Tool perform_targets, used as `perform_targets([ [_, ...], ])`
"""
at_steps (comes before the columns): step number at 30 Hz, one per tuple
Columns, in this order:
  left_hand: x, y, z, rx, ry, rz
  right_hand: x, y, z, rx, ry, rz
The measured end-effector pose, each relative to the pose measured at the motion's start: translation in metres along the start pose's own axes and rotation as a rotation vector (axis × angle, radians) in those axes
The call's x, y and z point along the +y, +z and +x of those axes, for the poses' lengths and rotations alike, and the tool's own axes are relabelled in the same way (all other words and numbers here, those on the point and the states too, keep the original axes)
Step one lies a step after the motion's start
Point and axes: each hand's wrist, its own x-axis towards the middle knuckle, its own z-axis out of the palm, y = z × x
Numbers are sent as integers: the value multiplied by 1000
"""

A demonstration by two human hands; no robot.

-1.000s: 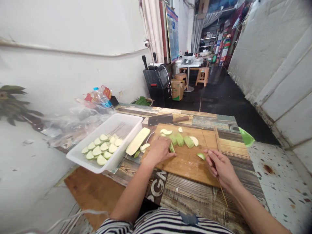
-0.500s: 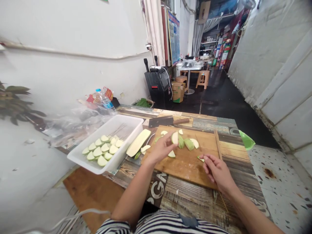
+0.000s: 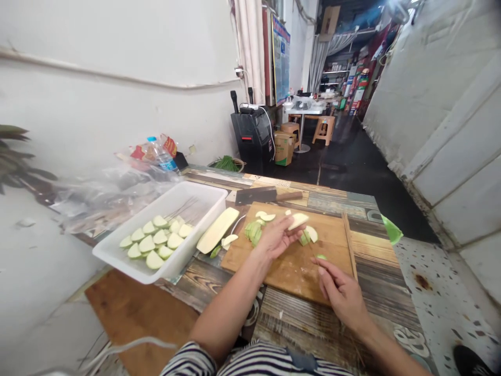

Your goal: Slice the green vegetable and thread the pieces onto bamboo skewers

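Observation:
My left hand is raised over the wooden cutting board, its fingers closed on a half-round slice of zucchini with pale flesh and green skin. A thin wooden skewer is pinched in my right hand, its far end close to the slice. Whether the tip has entered the slice I cannot tell. A small green-skinned piece shows just beyond my right fingertips; I cannot tell if it is on the skewer. More cut slices lie on the board, some partly behind my left hand.
Left of the board stand a zucchini half and a white plastic tub holding several skewered slices. A cleaver lies behind the board. Bare skewers lie along its right side. Plastic bags and a bottle sit far left.
My left hand has moved right with its slice, which is now tilted flatter. My right hand has shifted slightly left, bringing the skewer and slice close together. The camera view has shifted slightly.

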Motion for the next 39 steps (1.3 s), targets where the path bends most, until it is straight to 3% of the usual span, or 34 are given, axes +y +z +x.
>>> perform_targets([
  [6, 1, -4, -3, 109, -7, -65, -6, 4, 0, 13, 86, 24],
  [34, 0, 0, -8, 66, 20, 9, -3, 5, 1, -36, 158, 108],
  [39, -2, 0, -7, 67, 27, 22, -3, 7, 4, -72, 197, 233],
])
